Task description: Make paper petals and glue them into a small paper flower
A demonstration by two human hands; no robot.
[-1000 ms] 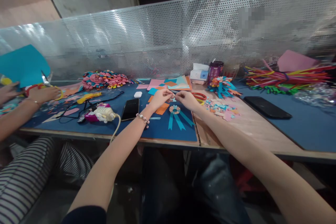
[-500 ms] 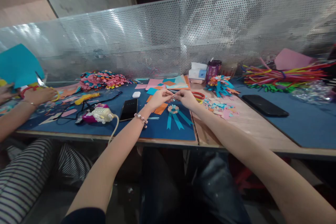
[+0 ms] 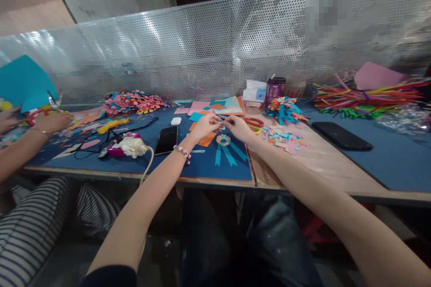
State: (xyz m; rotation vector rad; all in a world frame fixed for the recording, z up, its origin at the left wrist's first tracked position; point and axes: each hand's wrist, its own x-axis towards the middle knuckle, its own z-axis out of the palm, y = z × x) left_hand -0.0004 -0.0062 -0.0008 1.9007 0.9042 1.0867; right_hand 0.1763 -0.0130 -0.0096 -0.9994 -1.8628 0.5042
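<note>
My left hand (image 3: 206, 126) and my right hand (image 3: 238, 126) meet above the blue mat (image 3: 202, 166), fingertips pinched together on a tiny piece I cannot make out. Just below them lies a teal paper rosette with two ribbon tails (image 3: 225, 147). An orange paper piece (image 3: 207, 138) lies under my left hand. A beaded bracelet (image 3: 182, 153) circles my left wrist. Red-handled scissors (image 3: 255, 123) rest just right of my right hand.
A black phone (image 3: 166, 139), a white earbud case (image 3: 175, 120) and a glue gun (image 3: 129, 147) lie left of my hands. Paper scraps (image 3: 283, 137), a second phone (image 3: 342, 136) and coloured strips (image 3: 363, 96) are at right. Another person's hand (image 3: 50, 121) holds scissors at far left.
Both hands stay pinched together in the same place; only small finger movement. The view has shifted slightly.
</note>
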